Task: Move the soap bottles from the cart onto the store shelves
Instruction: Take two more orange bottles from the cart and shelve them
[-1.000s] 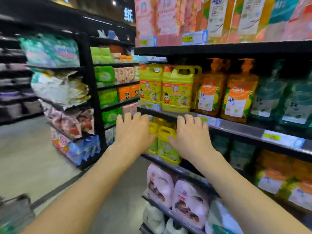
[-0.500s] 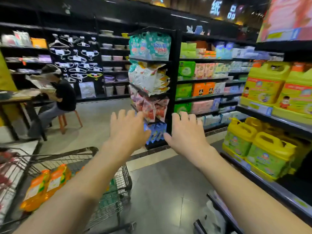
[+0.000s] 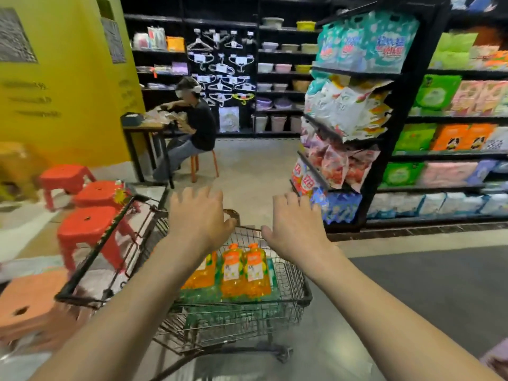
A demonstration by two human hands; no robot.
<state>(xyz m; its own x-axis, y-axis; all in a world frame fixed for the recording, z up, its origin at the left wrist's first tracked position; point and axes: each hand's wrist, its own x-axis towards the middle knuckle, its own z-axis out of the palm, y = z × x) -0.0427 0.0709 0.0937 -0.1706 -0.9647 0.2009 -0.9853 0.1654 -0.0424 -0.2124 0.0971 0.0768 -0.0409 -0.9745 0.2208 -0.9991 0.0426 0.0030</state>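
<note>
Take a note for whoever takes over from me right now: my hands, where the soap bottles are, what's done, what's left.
Left hand open, nothing in its grip, above the shopping cart.
Right hand open, empty, beside it.
Orange soap bottles stand upright in the cart, at least three showing.
Done: none picked up yet.
Left: lift them out and shelve them.

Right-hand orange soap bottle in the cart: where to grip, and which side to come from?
Probably the neck just under the pump cap, coming from above with the right hand. The orange bottle stands cap-up with its twin tight alongside and the wire walls of the cart around it, so only the top looks free.
</note>
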